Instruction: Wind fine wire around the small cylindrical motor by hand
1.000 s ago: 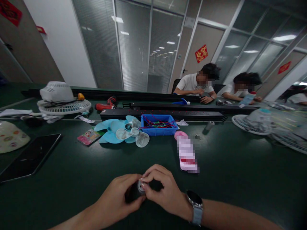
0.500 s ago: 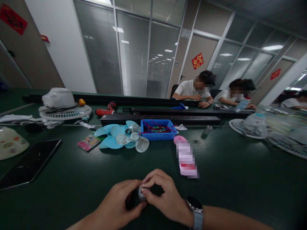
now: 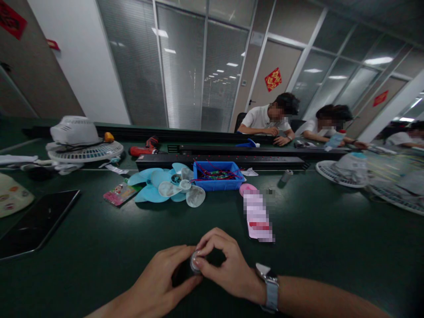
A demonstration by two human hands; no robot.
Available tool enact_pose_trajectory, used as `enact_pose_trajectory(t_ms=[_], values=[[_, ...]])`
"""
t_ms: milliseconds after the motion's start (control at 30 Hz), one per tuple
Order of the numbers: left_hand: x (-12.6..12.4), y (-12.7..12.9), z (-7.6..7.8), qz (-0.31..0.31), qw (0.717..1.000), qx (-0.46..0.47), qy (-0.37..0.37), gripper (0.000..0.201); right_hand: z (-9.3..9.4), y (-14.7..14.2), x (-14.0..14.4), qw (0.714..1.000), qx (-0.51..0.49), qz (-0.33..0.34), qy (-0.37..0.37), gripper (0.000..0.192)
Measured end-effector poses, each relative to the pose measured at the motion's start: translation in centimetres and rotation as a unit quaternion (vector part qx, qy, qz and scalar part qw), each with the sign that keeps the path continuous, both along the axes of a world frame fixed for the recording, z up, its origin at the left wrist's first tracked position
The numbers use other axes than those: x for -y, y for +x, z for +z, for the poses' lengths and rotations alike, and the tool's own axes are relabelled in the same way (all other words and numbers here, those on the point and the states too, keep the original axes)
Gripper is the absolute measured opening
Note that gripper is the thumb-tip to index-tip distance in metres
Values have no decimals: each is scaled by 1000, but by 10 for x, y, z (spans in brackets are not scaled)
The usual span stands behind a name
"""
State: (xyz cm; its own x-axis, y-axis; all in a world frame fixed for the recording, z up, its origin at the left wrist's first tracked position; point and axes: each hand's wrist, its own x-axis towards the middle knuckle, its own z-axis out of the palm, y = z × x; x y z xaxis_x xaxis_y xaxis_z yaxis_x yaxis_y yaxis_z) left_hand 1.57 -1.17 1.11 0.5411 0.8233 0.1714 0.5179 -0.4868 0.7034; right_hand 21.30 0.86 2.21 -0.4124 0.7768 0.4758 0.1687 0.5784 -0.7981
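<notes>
Low in the middle of the head view, my left hand (image 3: 162, 276) curls around a small upright cylinder (image 3: 192, 266) with a silvery round top. Its side is mostly hidden by my fingers and in shadow. My right hand (image 3: 228, 265), with a watch (image 3: 270, 285) on its wrist, pinches at the cylinder's top with thumb and fingertips. Whether something tiny sits in that pinch cannot be made out. Both hands are just above or on the dark green tabletop (image 3: 139, 229).
Ahead lie pale-blue fan blades (image 3: 154, 183), a blue bin (image 3: 218, 183) of wired parts, a pink pixelated item (image 3: 256, 216) and another small cylinder (image 3: 287, 176). A tablet (image 3: 39, 225) and a fan base (image 3: 74, 132) are left. Long black bars (image 3: 225, 163) cross behind; people (image 3: 265, 121) sit beyond.
The whole view has shifted slightly upward and to the left. My right wrist has turned a little, so its watch face shows bright. Both hands stay on the cylinder.
</notes>
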Motion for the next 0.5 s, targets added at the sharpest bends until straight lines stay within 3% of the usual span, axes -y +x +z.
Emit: enact_pose_trajectory(t_ms=[233,500], values=[[-2,-2,-2,-11,1000,-5,-18,11,1,1,-1,1000,4,3,-16,6],[-3,-1,-4,-9,1000,9,15,17,2,2,0,1000,28,4,-5,11]])
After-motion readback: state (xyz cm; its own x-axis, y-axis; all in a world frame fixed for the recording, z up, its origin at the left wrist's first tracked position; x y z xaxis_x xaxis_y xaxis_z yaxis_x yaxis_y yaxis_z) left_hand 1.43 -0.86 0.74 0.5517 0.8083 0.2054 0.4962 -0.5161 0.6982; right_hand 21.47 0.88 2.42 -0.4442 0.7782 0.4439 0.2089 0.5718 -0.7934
